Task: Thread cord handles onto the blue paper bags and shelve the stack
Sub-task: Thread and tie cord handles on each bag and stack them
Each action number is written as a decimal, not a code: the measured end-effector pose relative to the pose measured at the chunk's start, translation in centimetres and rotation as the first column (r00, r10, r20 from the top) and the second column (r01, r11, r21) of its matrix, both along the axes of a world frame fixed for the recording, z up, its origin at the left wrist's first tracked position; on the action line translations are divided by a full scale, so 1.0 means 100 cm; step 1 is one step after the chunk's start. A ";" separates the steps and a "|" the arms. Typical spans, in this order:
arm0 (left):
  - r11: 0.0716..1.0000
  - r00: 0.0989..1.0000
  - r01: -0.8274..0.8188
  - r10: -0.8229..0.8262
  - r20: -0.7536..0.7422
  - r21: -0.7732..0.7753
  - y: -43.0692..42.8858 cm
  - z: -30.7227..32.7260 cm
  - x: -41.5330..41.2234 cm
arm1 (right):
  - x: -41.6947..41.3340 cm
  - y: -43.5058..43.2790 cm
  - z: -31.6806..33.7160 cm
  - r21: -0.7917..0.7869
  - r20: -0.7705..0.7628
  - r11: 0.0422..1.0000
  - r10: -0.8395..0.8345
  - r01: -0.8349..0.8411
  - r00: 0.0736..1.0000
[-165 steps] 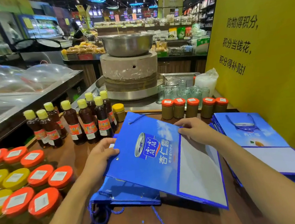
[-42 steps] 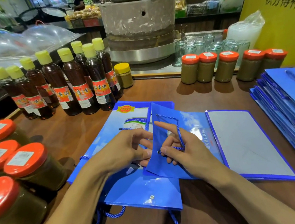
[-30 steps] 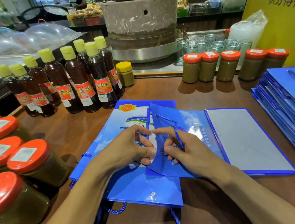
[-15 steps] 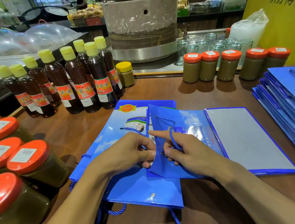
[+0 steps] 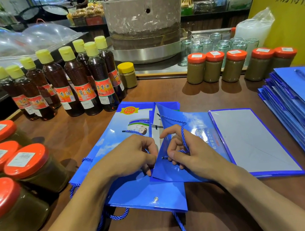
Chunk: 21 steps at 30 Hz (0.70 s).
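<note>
**Blue paper bag (image 5: 174,172): cord (image 5: 183,138) reaches eyelet (image 5: 163,157)**

It lies at desk (image 5: 184,96) centre, flap lifted. Within the last second the right hand (image 5: 193,154), its grip pinched tight on the cord, has slid to the eyelet, so threading looks imminent. Left hand (image 5: 128,156) pinches the flap edge. Bottles (image 5: 101,77) at 11 o'clock read 香油; bag stack (image 5: 301,116) at 3 o'clock.

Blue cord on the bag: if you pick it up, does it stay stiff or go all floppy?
Probably floppy: the blue cord drapes limply over a finger of the right hand and curves across the bag. Its twisted strands look grippy, so it likely won't slip easily. Being thin, it is probably very light.
</note>
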<state>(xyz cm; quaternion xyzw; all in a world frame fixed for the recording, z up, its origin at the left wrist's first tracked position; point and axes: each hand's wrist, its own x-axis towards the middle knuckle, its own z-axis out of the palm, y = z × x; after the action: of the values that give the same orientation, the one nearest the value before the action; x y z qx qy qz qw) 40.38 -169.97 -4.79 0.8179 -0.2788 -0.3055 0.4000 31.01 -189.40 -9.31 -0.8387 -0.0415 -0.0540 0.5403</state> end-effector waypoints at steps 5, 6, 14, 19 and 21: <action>1.000 0.999 -0.013 0.012 -0.036 -0.027 0.003 0.001 0.000 | 0.000 -0.001 -0.002 0.061 -0.013 0.998 -0.010 0.010 1.000; 1.000 0.999 -0.002 0.001 -0.038 -0.025 0.002 0.002 -0.001 | 0.000 0.000 -0.003 0.072 -0.011 0.997 -0.015 0.016 1.000; 0.994 0.982 -0.069 0.053 -0.179 -0.082 -0.005 0.006 -0.008 | -0.001 -0.009 0.007 0.454 0.014 0.869 -0.230 0.199 0.973; 0.996 0.993 -0.084 0.082 -0.090 -0.017 -0.005 0.001 -0.006 | -0.002 -0.015 0.023 0.602 -0.132 0.708 -0.369 0.370 0.920; 0.991 0.983 -0.133 0.128 -0.133 -0.029 -0.004 0.002 -0.005 | -0.001 -0.019 0.025 0.600 -0.193 0.656 -0.437 0.458 0.879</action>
<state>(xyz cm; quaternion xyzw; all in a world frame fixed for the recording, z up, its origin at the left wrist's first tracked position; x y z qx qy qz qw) 39.85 -170.38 -4.54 0.8050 -0.2035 -0.3260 0.4520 30.88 -191.33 -6.79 -0.5938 0.1951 -0.1824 0.7590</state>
